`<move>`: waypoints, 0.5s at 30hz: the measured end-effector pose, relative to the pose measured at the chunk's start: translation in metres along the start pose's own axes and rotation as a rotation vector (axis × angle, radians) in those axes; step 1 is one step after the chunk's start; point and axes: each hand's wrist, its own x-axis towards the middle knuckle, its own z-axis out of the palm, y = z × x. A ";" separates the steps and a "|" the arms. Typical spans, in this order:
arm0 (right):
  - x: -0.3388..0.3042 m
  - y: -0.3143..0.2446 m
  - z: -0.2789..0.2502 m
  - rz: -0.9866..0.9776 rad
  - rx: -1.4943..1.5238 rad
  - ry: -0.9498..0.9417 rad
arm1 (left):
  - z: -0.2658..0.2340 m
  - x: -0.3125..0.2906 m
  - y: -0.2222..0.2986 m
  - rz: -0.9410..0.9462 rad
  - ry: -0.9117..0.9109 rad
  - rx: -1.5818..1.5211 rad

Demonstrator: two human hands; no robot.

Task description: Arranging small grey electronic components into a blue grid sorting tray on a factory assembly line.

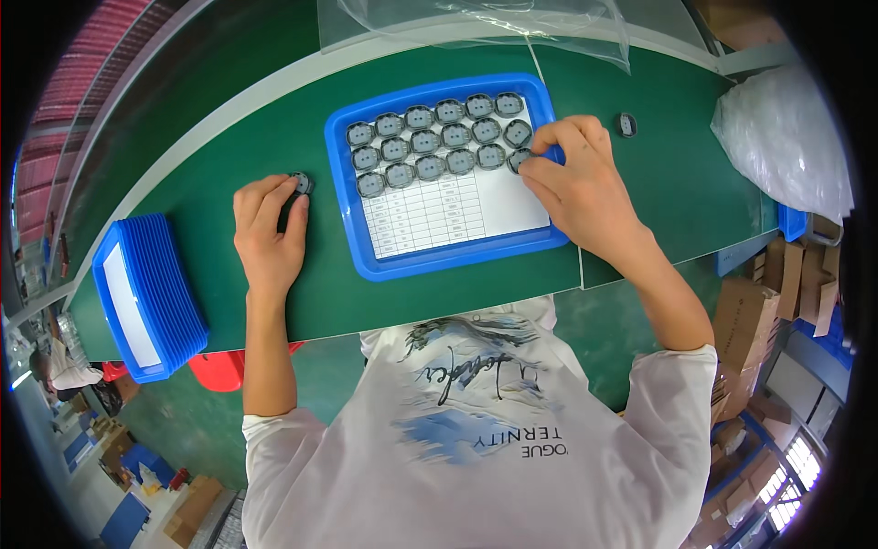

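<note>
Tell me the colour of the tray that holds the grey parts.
The tray is blue; it shows best in the head view, the only one.

Looking like factory workshop: green table (658,201) spanning scene, blue tray (466,252) holding rows of matching grey parts (424,141), stack of blue trays (178,302) sitting left, cardboard boxes (743,320) standing near right.

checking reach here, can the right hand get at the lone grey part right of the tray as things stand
Probably yes: only green tabletop shows between the right hand and the lone grey part. It may first need to release the part it seems to pinch.
</note>
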 end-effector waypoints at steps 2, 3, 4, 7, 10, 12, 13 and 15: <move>0.002 0.000 0.001 0.009 0.003 0.008 | 0.000 0.000 -0.001 0.003 -0.002 0.001; 0.003 0.000 0.002 0.018 0.007 0.016 | 0.000 0.000 -0.001 0.007 -0.005 0.002; 0.004 0.001 0.002 0.017 0.007 0.016 | 0.000 0.000 -0.001 0.006 -0.004 0.003; 0.005 0.003 0.002 0.006 0.001 0.019 | 0.000 0.000 0.000 -0.006 -0.005 -0.012; 0.007 0.003 0.001 0.018 0.035 0.022 | -0.001 0.001 0.000 -0.017 -0.006 -0.018; 0.011 0.005 -0.006 0.047 0.126 0.028 | -0.002 0.001 0.000 -0.025 -0.007 -0.025; 0.013 0.009 -0.010 0.046 0.126 0.027 | -0.002 0.001 0.000 -0.027 -0.007 -0.025; 0.022 0.024 -0.016 0.005 0.001 0.058 | -0.001 0.002 0.001 -0.028 -0.006 -0.035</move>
